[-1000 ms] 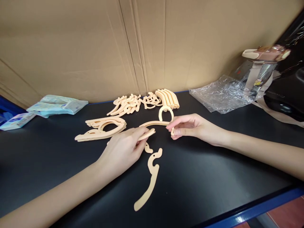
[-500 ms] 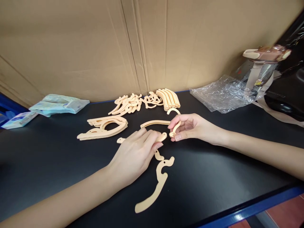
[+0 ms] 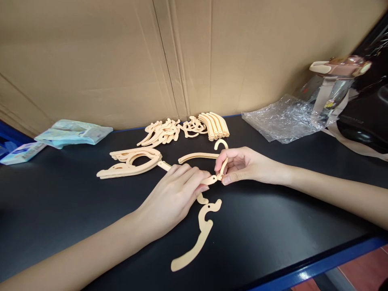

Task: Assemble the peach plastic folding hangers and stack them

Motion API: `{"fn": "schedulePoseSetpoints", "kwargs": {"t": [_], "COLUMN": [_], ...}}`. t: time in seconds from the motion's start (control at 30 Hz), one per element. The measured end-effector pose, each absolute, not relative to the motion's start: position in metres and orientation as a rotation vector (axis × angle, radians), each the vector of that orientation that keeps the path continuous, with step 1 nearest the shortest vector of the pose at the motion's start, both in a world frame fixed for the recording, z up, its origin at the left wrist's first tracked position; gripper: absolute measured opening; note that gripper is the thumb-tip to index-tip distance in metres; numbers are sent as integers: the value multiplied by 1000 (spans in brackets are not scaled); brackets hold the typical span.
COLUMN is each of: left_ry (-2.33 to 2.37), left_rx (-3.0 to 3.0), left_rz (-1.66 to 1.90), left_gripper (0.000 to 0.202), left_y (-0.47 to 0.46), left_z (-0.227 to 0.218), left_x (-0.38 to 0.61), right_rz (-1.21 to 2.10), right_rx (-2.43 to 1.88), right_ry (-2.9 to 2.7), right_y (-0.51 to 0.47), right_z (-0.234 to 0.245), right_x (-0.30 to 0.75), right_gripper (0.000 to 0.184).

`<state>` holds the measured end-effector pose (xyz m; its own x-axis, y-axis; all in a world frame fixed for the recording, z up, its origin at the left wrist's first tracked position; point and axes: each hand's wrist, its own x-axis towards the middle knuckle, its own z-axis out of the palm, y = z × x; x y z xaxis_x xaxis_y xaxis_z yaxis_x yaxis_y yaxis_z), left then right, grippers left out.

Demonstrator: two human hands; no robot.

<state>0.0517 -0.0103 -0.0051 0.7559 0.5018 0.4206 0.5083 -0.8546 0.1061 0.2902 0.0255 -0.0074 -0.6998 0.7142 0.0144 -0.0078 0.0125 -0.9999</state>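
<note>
My left hand [image 3: 178, 192] is closed around a beige hanger arm [image 3: 211, 180], whose two ends poke out on either side of the fingers. Between the thumb and fingers of my right hand [image 3: 242, 165] is a beige hanger hook [image 3: 222, 144], its curve pointing up. The hook's lower end meets the tip of the hanger arm; whether they are joined I cannot tell. Just in front lies a flat curved hanger piece [image 3: 197, 246], with another piece [image 3: 202, 199] partly hidden under my left hand. Behind my hands rests a long curved arm [image 3: 197, 156].
Folded hangers [image 3: 130, 161] lie to the left. At the back are a pile of curved pieces [image 3: 162, 133], several hooks [image 3: 194, 126] and a stack of arms [image 3: 214, 126]. Tissue packs [image 3: 72, 133] sit far left; clear plastic [image 3: 281, 121] and a bottle [image 3: 339, 76] stand right.
The hanger arm in my left hand has swung and shifted right, so its tip now touches the hook's base. My right hand has stayed nearly in place, the hook slightly more upright.
</note>
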Motion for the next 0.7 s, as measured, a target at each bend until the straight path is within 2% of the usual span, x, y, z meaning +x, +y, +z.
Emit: {"fn": "schedulePoseSetpoints", "kwargs": {"t": [0.43, 0.7], "left_ry": [-713, -635], "left_rx": [-2909, -2837], "left_rz": [-770, -705], "left_gripper": [20, 25], "left_y": [-11, -10], "left_z": [-4, -6], "left_x": [49, 50], "right_rz": [1771, 1662], "right_rx": [-832, -933], "right_ry": [-1800, -1912], "right_y": [23, 20], "right_z": [-1, 1], "right_x": [286, 283], "right_gripper": [24, 32]}}
